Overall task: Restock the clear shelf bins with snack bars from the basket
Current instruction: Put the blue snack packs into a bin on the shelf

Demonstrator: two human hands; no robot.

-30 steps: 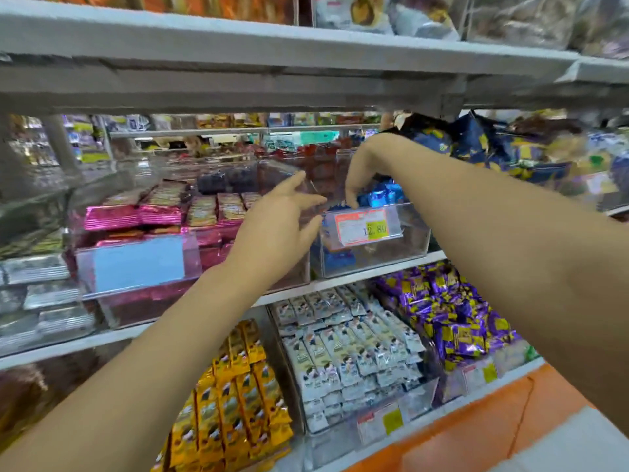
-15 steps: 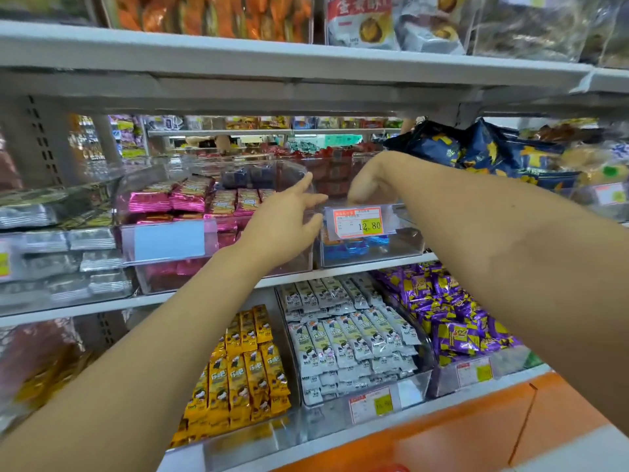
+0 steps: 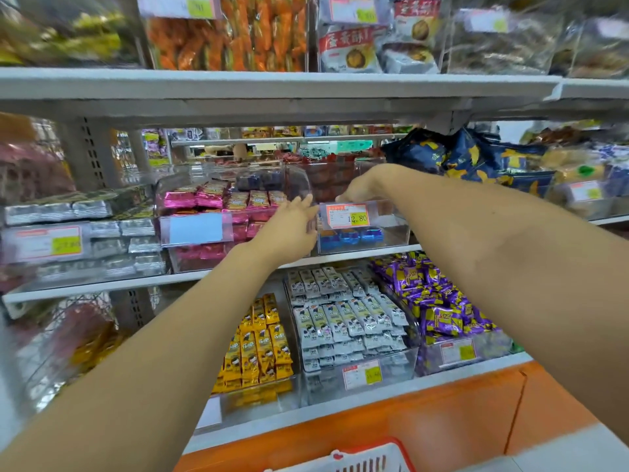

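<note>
On the middle shelf stands a clear bin point(image 3: 394, 233) with an orange price tag reading 12.80 on its front. A few blue snack bars point(image 3: 350, 236) lie at its bottom. My right hand point(image 3: 361, 189) curls over the bin's top front rim, just above the tag. My left hand point(image 3: 293, 227) cups the bin's left front corner, thumb up and fingers against the wall. The red basket point(image 3: 369, 458) shows only its rim at the bottom edge of the view; what it holds is hidden.
Left of this bin is a clear bin of pink bars point(image 3: 211, 199), then one of silver bars point(image 3: 85, 233). The lower shelf point(image 3: 442, 376) holds yellow, white and purple packs. The shelf board above point(image 3: 272, 86) hangs low over the bins. Dark blue bags point(image 3: 476, 158) sit to the right.
My left hand has moved right until it touches the bin's left corner. My right hand has stayed on the front rim. The view has pulled back, and the basket rim has come into sight.
</note>
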